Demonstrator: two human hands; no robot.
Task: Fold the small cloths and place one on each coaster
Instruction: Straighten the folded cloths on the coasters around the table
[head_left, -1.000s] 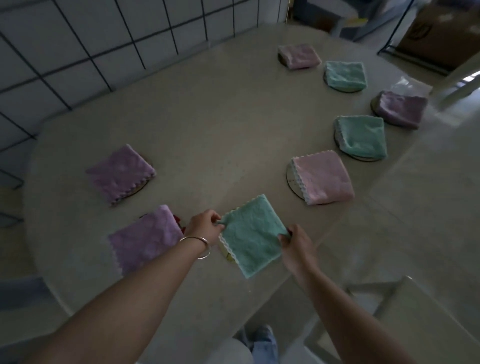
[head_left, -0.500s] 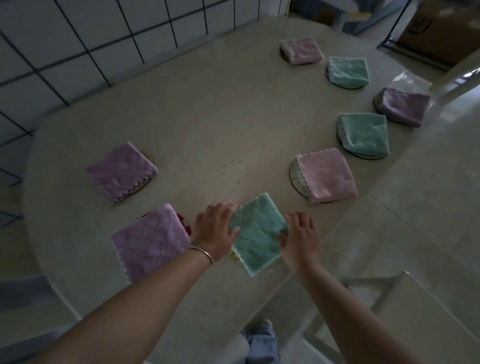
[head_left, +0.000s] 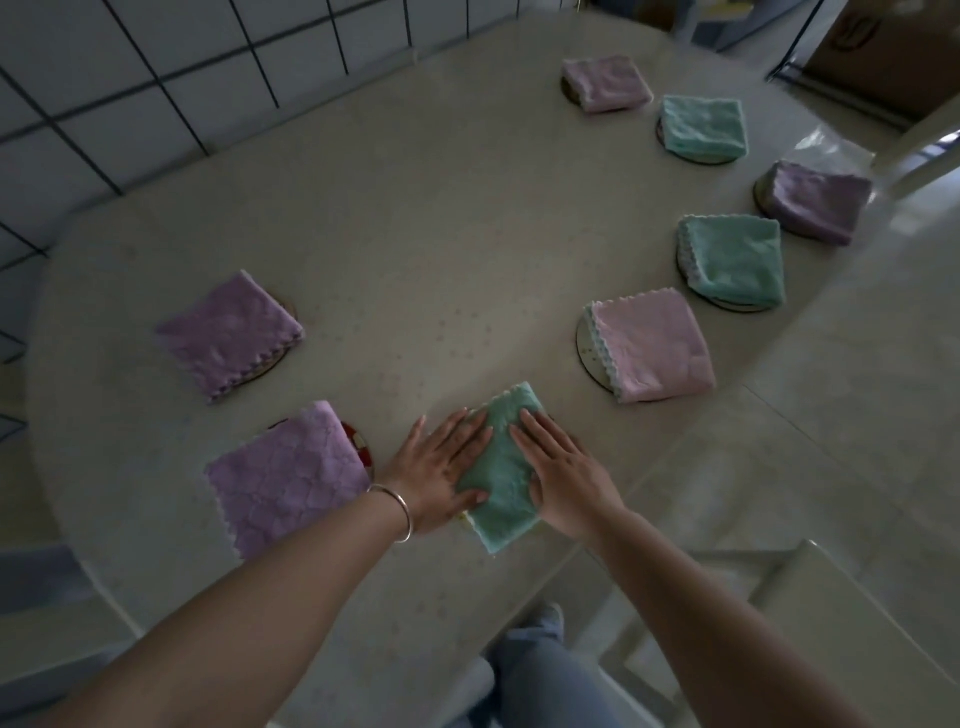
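Note:
A folded green cloth (head_left: 501, 467) lies near the table's front edge, over a coaster that is almost wholly hidden. My left hand (head_left: 441, 470) presses flat on its left side, fingers straight. My right hand (head_left: 563, 475) presses flat on its right side. Folded cloths sit on coasters around the table: a purple cloth (head_left: 285, 475) on a red-patterned coaster (head_left: 361, 441) at the left, another purple cloth (head_left: 228, 335) farther back, a pink cloth (head_left: 654, 345) on a round coaster (head_left: 587, 348), a green cloth (head_left: 735, 260), and several more at the back right.
The beige oval table (head_left: 415, 218) stands against a tiled wall (head_left: 156, 62). A white chair (head_left: 810, 613) stands at the lower right, close to the table's front edge. My knee in jeans (head_left: 540, 670) shows below the edge.
Both hands held the green cloth by its side edges a second ago. They have since laid it down and now press flat on top of it.

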